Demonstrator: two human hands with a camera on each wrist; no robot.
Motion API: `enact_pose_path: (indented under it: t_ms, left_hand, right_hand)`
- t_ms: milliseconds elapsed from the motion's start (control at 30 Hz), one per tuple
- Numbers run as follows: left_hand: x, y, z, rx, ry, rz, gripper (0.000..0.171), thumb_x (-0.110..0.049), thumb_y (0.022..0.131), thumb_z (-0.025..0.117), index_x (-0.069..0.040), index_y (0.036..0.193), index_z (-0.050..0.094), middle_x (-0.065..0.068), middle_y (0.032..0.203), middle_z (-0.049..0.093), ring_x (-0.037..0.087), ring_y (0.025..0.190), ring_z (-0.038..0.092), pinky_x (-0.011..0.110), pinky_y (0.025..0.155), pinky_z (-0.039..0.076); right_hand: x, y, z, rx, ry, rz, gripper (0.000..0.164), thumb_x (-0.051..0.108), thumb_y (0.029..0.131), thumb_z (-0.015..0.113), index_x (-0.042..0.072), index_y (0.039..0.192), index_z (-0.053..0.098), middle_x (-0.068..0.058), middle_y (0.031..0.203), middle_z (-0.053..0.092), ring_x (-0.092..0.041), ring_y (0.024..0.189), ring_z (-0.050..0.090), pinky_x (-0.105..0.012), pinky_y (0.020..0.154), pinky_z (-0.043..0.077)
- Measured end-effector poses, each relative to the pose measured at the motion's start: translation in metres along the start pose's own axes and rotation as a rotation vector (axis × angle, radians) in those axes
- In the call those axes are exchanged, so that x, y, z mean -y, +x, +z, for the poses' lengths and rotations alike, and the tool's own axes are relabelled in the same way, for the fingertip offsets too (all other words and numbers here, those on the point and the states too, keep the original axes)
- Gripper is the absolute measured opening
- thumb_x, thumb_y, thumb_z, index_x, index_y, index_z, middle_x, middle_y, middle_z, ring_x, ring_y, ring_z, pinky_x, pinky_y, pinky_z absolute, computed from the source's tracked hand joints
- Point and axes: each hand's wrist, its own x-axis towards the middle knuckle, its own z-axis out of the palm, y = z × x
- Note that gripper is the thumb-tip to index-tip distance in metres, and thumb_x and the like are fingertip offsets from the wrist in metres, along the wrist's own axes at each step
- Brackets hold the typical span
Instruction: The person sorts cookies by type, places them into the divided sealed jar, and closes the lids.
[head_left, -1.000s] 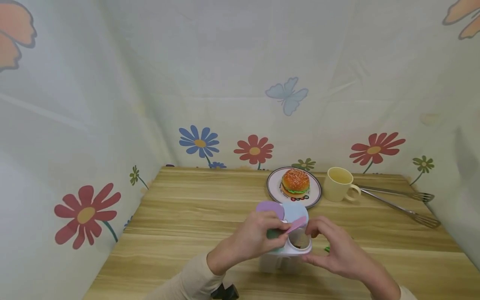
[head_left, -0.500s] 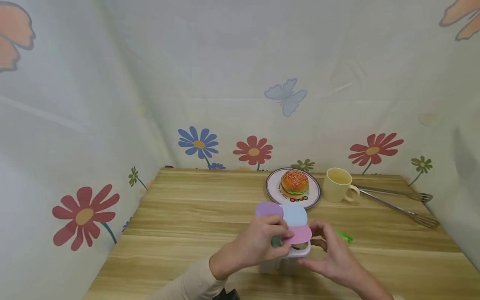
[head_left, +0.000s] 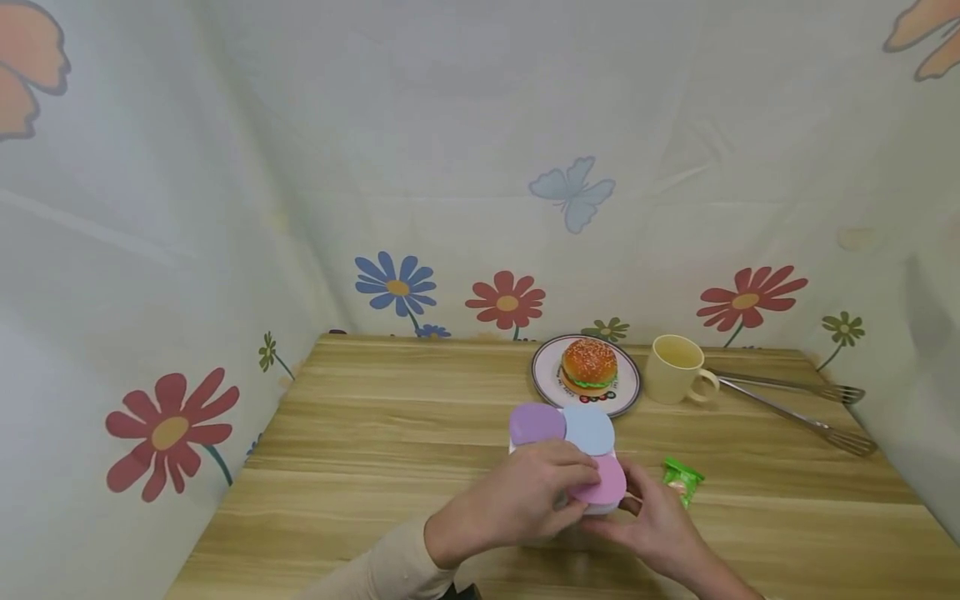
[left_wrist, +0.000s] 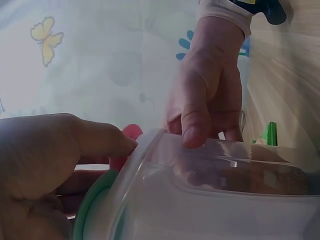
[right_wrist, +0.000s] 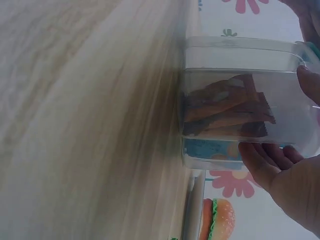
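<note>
A clear storage box (right_wrist: 287, 107) stands on the table with its several coloured lids facing up. In the head view the pink lid (head_left: 611, 482) lies flat on its compartment, and my left hand (head_left: 525, 492) presses on it with the fingers. Next to it sit the purple lid (head_left: 536, 422) and light blue lid (head_left: 589, 429), both down. The green lid (left_wrist: 92, 205) shows in the left wrist view. My right hand (head_left: 663, 521) grips the box's right side near the top, thumb and fingers round a corner. Brown wrapped packets (right_wrist: 225, 105) lie inside the pink-lidded compartment.
Right of the box lies a green packet (head_left: 681, 482). Behind it are a plate (head_left: 547, 379) bearing a hamburger (head_left: 590, 365), a yellow mug (head_left: 671, 375) and two metal utensils (head_left: 817, 423) with slotted ends. A flowered curtain (head_left: 450, 208) backs the table.
The pink lid, pinched and tilted up by my left hand earlier, has come down over its compartment. My right hand has shifted lower along the box, uncovering the green packet.
</note>
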Motion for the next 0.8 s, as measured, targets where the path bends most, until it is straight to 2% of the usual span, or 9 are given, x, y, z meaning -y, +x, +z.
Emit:
enact_pose_path:
  t_ms: [100,267,433,667,800]
  left_hand:
    - [-0.0011,0.0012,-0.0010,-0.001,0.040,0.045,0.026,-0.024,0.082,0.076,-0.017,0.107,0.074,-0.005,0.108,0.070,0.007,0.101,0.062,0.016,0.093,0.047]
    - [-0.0033,0.0032,-0.0027,0.037,0.111,0.079,0.026,-0.025,0.084,0.072,-0.022,0.110,0.074,-0.004,0.111,0.068,0.008,0.103,0.061,0.019,0.093,0.047]
    - [-0.0039,0.0037,-0.0035,0.076,0.145,0.105,0.028,-0.031,0.086,0.070,-0.021,0.113,0.073,-0.004,0.118,0.068,0.010,0.108,0.060,0.021,0.098,0.045]
    - [-0.0042,0.0033,-0.0002,0.049,0.204,0.161,0.026,-0.033,0.094,0.059,-0.020,0.111,0.073,-0.009,0.112,0.070,0.011,0.101,0.060,0.020,0.096,0.045]
    - [-0.0074,0.0046,0.0002,0.033,0.281,0.169,0.023,-0.033,0.094,0.058,-0.022,0.108,0.073,-0.011,0.109,0.068,0.011,0.099,0.058,0.020,0.092,0.045]
  right_hand:
    - [0.0010,-0.0013,0.0006,-0.009,-0.014,0.012,0.075,0.029,0.066,0.090,0.006,0.129,0.055,-0.011,0.124,0.064,-0.009,0.110,0.061,-0.026,0.088,0.055]
    - [-0.0001,-0.0022,0.0006,-0.010,-0.009,-0.052,0.067,0.025,0.069,0.088,0.001,0.124,0.058,-0.015,0.118,0.067,-0.005,0.103,0.063,-0.024,0.084,0.056]
    - [0.0003,-0.0019,0.0000,-0.006,-0.008,-0.007,0.066,0.027,0.069,0.088,0.003,0.124,0.059,-0.015,0.118,0.067,-0.005,0.099,0.066,-0.021,0.082,0.056]
    - [0.0000,-0.0022,-0.0005,0.009,-0.023,0.010,0.067,0.029,0.069,0.088,0.005,0.125,0.059,-0.013,0.118,0.068,-0.006,0.100,0.066,-0.021,0.082,0.056]
    - [0.0001,-0.0019,-0.0014,-0.003,-0.020,0.002,0.064,0.027,0.068,0.088,0.006,0.122,0.061,-0.010,0.117,0.069,-0.005,0.099,0.066,-0.021,0.082,0.056]
